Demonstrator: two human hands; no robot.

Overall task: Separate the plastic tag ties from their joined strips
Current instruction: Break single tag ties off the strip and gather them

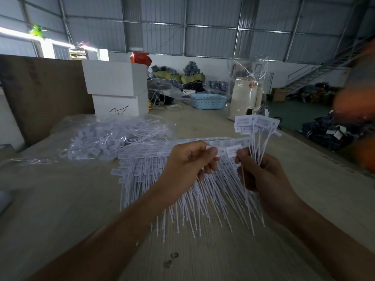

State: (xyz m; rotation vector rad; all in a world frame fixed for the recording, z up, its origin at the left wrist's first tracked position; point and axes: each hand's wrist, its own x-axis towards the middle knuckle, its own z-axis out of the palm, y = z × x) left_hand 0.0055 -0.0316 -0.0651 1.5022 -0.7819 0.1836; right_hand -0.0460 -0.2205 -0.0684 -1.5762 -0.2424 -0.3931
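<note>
Over the wooden table (60, 199), my left hand (188, 165) pinches the tag end of a joined strip of white plastic tag ties (142, 155), whose thin tails hang down toward me. My right hand (261, 175) grips a bunch of separated ties (255, 126) by their stems, the flat tags fanned upward. Its thumb and forefinger also touch the strip's end tag (233, 150), next to my left fingers. More white ties lie on the table under the strip.
A clear plastic bag of tie strips (113, 134) lies at the left. Two stacked white boxes (117, 88), a blue basket (209, 101) and a white container in clear wrap (245, 98) stand behind. A brown board (40, 94) leans at the left. An orange blur (357, 102) fills the right edge.
</note>
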